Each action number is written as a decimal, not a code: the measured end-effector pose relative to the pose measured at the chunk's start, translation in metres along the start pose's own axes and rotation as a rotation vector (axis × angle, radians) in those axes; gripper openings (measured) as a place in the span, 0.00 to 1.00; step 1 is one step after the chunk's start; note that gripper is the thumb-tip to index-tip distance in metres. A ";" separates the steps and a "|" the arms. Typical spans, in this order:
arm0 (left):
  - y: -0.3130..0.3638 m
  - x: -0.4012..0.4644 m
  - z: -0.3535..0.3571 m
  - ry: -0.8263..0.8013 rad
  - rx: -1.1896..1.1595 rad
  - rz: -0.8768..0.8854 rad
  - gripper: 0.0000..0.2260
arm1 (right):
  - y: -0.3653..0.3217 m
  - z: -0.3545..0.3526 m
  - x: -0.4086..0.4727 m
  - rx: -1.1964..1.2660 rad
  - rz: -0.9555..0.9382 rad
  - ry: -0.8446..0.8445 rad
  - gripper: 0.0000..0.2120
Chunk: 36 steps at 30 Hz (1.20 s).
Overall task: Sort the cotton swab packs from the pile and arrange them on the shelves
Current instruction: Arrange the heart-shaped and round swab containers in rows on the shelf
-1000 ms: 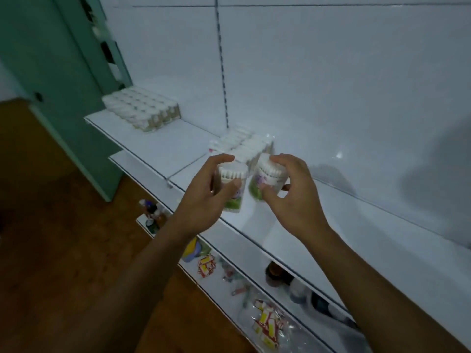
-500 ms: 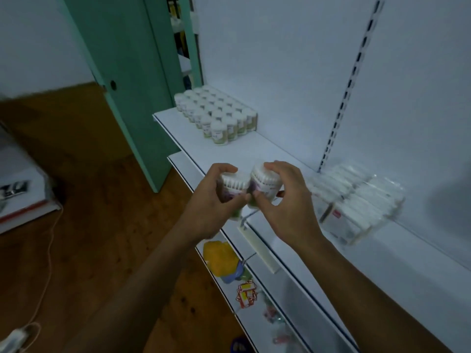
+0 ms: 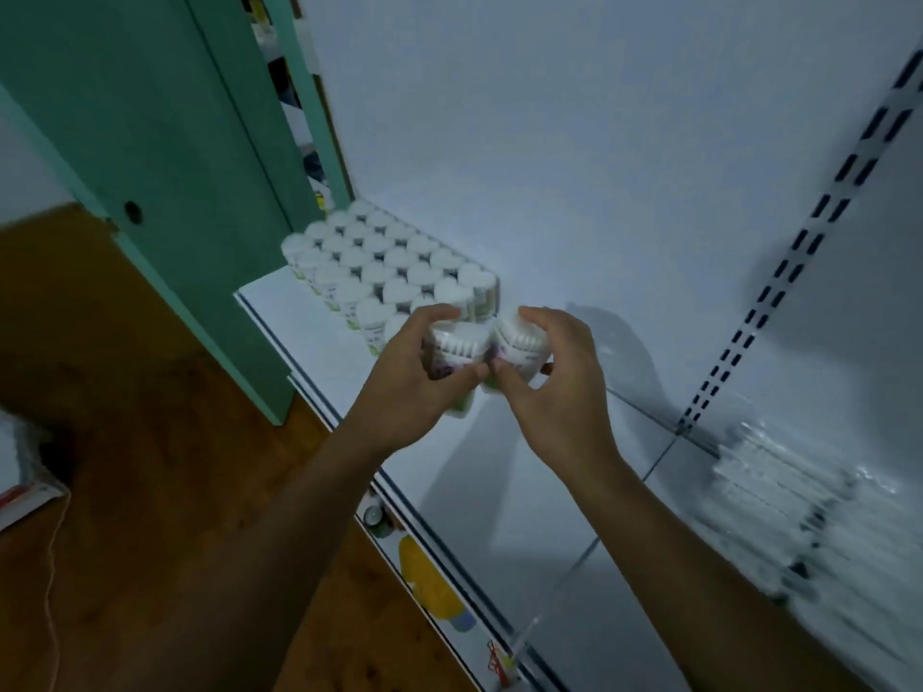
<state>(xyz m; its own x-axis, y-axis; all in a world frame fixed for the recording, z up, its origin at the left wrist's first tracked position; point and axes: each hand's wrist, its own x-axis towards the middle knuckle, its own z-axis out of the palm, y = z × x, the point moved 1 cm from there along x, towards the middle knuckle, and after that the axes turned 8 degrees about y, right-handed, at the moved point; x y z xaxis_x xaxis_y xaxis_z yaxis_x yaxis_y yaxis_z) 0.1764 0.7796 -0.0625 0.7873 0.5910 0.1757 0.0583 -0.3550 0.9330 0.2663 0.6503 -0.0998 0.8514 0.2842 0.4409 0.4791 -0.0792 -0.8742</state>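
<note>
**Two swab packs held over shelf, grid behind**

Left hand (image 3: pixel 414 387) grips one cotton swab pack (image 3: pixel 457 344), fingers and thumb curled round it. Right hand (image 3: pixel 559 387) grips a second swab pack (image 3: pixel 519 342) the same way. Packs touch side by side, above the white shelf (image 3: pixel 499 467) near its front edge. Clear flat swab boxes (image 3: pixel 779 496) sit on the shelf's right part, blurred. Farther back, arranged swab packs (image 3: pixel 394 264) stand upright in rows at the shelf's left end, beside the green panel (image 3: pixel 165 157).
</note>
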 end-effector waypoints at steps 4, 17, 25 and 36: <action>-0.012 0.053 0.003 -0.087 -0.025 0.018 0.21 | 0.016 0.018 0.031 -0.069 -0.003 0.082 0.23; -0.052 0.190 -0.026 -0.387 -0.176 0.071 0.23 | 0.061 0.089 0.084 -0.535 0.042 0.304 0.23; -0.078 0.221 -0.043 -0.431 -0.280 0.048 0.21 | 0.088 0.119 0.081 -0.633 0.118 0.309 0.25; -0.088 0.222 -0.056 -0.450 -0.303 0.071 0.20 | 0.100 0.127 0.075 -0.888 0.156 0.409 0.25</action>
<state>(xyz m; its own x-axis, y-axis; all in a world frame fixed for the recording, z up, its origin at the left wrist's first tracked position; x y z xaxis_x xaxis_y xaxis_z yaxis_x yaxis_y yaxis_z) 0.3121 0.9829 -0.0885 0.9716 0.1811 0.1522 -0.1320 -0.1191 0.9841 0.3505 0.7851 -0.1801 0.8466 -0.1289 0.5164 0.1990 -0.8232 -0.5318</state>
